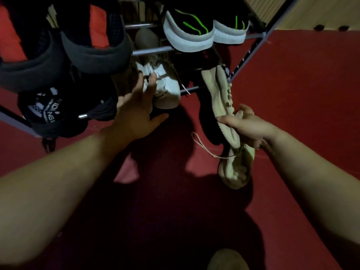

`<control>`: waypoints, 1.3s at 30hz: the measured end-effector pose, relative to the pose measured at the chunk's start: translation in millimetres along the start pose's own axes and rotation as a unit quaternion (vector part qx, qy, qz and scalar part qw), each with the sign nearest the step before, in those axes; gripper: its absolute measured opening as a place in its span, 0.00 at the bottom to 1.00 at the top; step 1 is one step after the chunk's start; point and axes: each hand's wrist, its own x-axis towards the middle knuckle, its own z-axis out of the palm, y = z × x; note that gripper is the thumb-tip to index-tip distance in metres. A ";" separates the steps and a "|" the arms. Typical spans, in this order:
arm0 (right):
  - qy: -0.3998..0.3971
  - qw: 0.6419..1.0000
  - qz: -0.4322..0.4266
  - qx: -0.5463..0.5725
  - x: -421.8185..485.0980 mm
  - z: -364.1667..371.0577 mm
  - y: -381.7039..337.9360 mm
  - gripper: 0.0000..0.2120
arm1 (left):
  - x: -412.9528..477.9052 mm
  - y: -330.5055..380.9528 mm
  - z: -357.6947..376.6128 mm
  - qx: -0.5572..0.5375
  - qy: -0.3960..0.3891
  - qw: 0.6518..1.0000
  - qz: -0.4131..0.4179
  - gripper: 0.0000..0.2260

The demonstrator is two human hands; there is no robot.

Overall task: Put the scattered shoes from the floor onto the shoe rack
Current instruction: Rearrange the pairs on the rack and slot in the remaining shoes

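Shoe rack (152, 50) ahead, both hands before it

Two pairs sit on the upper rails: the left pair (93, 41) and the right pair (204, 30). Below them a lettered shoe (46, 112) lies at left and a laced sneaker (165, 88) in the middle, with the left hand (136, 112) touching its near side. Further right, the right hand (247, 127) holds a knit shoe (220, 88) above the floor (292, 84), toe at the rack's right end. A lone shoe (228, 260) lies on the floor nearest the person.

Green-striped black shoes (187, 26), red floor (292, 94)
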 end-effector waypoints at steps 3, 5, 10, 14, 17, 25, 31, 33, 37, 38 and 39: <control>-0.056 0.993 -0.028 -0.099 -15.6 -1.5 16.6 0.49 | -22.7 8.4 8.3 -0.022 0.026 0.998 0.056 0.40; -0.087 0.973 -0.090 -0.196 -23.2 -2.4 23.7 0.53 | -31.5 12.5 9.2 -0.042 -0.010 0.996 0.075 0.41; -0.141 0.894 -0.196 -0.377 -36.0 -20.1 13.7 0.55 | -60.4 13.1 6.5 -0.024 -0.019 0.984 0.175 0.46; -0.180 0.711 -0.330 -0.595 -33.4 -15.4 -10.1 0.59 | -80.4 11.4 6.3 -0.051 -0.042 0.983 0.173 0.44; -0.075 0.609 -0.486 -0.622 -18.9 -1.0 -12.9 0.56 | -99.9 12.0 11.3 -0.115 -0.138 0.969 0.168 0.47; 0.159 0.953 0.064 -0.251 -24.4 48.5 36.3 0.45 | -123.9 17.4 37.8 -0.072 -0.252 0.963 0.055 0.43; 0.096 0.969 0.122 -0.192 -45.0 76.8 87.6 0.50 | -110.7 33.4 41.9 -0.051 -0.259 0.962 0.066 0.44; 0.089 0.959 0.099 -0.251 -48.1 79.0 89.1 0.44 | -105.9 39.7 43.9 -0.060 -0.265 0.961 0.049 0.44; 0.000 0.924 0.042 -0.380 -55.0 69.6 92.1 0.42 | -111.9 44.4 53.5 -0.068 -0.242 0.967 0.029 0.39; -0.026 0.918 0.037 -0.393 -56.5 65.8 88.9 0.44 | -113.7 48.7 52.6 -0.072 -0.239 0.968 0.026 0.37; -0.047 0.916 0.036 -0.396 -56.4 62.7 85.3 0.45 | -115.4 55.2 50.4 -0.080 -0.236 0.968 0.020 0.36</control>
